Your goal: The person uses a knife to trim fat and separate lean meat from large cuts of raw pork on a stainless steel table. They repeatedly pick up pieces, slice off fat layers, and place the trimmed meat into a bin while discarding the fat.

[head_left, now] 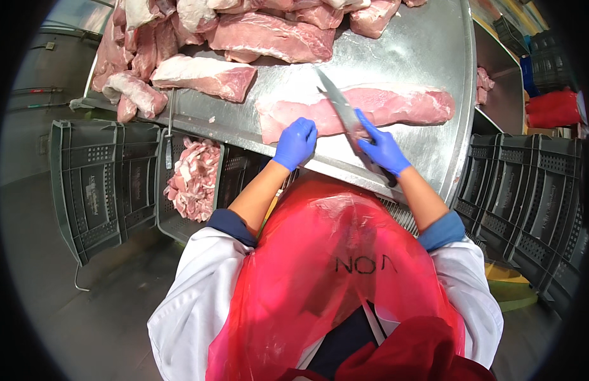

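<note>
A long slab of pale pink meat with a whitish fat edge, like a pork loin [402, 105], lies across the steel table in front of me. My left hand [296, 143], in a blue glove, is closed at its near edge towards the left end, fingers curled against the meat. My right hand [384, 149], also blue-gloved, grips a long knife [337, 96]. Its blade slants up and left over the meat, tip past the far edge; the dark handle end sticks out below the hand. Whether the blade touches the meat I cannot tell.
Several large meat pieces [269, 37] are heaped at the table's far left. A thin rod-like tool [169, 130] hangs at the steel table's [428, 60] left edge. Below stands a crate of trimmings [194, 181]. Grey crates [104, 184] flank both sides; a red bundle [553, 110] lies far right.
</note>
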`<state>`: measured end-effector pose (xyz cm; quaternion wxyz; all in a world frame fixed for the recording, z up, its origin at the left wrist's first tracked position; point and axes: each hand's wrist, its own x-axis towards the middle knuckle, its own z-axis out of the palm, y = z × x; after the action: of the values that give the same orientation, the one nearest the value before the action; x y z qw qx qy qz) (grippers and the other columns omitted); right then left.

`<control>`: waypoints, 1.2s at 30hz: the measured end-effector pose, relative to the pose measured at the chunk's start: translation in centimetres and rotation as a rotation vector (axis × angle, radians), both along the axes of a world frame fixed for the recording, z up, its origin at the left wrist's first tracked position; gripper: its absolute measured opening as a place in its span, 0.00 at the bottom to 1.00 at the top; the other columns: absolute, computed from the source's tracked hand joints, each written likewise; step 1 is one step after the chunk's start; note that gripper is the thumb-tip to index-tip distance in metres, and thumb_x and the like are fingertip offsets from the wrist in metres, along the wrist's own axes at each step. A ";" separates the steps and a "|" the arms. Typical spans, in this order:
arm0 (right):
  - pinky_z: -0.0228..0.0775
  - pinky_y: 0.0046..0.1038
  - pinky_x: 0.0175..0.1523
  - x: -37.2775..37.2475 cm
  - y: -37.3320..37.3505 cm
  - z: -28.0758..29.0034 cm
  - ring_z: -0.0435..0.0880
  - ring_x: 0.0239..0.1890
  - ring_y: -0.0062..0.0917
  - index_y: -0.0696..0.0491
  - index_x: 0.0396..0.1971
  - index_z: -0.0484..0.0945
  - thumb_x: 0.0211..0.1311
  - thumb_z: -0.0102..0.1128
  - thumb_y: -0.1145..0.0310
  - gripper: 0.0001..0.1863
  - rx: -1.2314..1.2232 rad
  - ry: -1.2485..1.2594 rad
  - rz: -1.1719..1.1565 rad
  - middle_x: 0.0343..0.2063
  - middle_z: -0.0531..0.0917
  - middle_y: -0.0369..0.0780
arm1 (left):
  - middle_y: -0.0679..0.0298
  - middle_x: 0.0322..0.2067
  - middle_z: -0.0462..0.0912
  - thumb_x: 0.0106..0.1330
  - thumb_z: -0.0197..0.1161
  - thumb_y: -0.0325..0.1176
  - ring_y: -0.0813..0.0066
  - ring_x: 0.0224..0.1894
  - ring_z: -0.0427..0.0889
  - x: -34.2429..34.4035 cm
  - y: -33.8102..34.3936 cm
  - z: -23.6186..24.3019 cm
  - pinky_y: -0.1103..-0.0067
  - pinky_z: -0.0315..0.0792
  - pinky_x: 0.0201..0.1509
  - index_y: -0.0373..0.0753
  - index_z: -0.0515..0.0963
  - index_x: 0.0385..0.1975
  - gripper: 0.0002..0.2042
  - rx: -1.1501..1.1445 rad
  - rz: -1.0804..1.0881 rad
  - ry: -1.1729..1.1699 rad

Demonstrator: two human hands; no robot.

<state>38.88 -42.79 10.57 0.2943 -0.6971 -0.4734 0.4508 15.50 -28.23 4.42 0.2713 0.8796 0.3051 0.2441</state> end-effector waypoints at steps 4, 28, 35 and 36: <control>0.77 0.39 0.48 -1.4 0.1 -1.3 0.87 0.37 0.43 0.30 0.74 0.52 0.65 0.57 0.61 0.39 -0.072 -0.119 0.234 0.34 0.86 0.52 | 0.54 0.29 0.81 0.62 0.65 0.30 0.62 0.30 0.83 -0.2 0.4 1.2 0.73 0.77 0.34 0.35 0.78 0.31 0.05 -0.240 0.090 -0.042; 0.72 0.27 0.23 18.3 -2.3 -1.0 0.76 0.17 0.20 0.39 0.75 0.53 0.65 0.53 0.74 0.39 -0.140 -0.221 -0.807 0.21 0.78 0.37 | 0.48 0.38 0.85 0.63 0.65 0.44 0.48 0.36 0.85 -33.2 12.4 11.0 0.62 0.79 0.39 0.39 0.78 0.49 0.20 0.428 0.653 0.892; 0.70 0.28 0.21 14.1 -2.6 0.8 0.75 0.15 0.22 0.50 0.75 0.50 0.63 0.52 0.76 0.40 -0.208 -0.196 -0.752 0.21 0.78 0.39 | 0.55 0.34 0.83 0.61 0.68 0.36 0.58 0.31 0.83 -20.6 14.2 9.9 0.69 0.77 0.36 0.38 0.78 0.52 0.20 0.304 0.332 0.446; 0.72 0.31 0.23 13.2 -4.9 -0.4 0.81 0.18 0.28 0.48 0.75 0.52 0.66 0.51 0.69 0.37 -0.217 -0.215 -0.724 0.29 0.84 0.49 | 0.55 0.35 0.83 0.61 0.68 0.36 0.58 0.31 0.82 -18.4 14.1 9.8 0.69 0.77 0.36 0.38 0.79 0.52 0.20 0.269 0.284 0.363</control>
<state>52.11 -47.71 10.15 0.3078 -0.8893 -0.1746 0.2896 -2.87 -14.18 14.23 0.0558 0.8856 0.4339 0.1562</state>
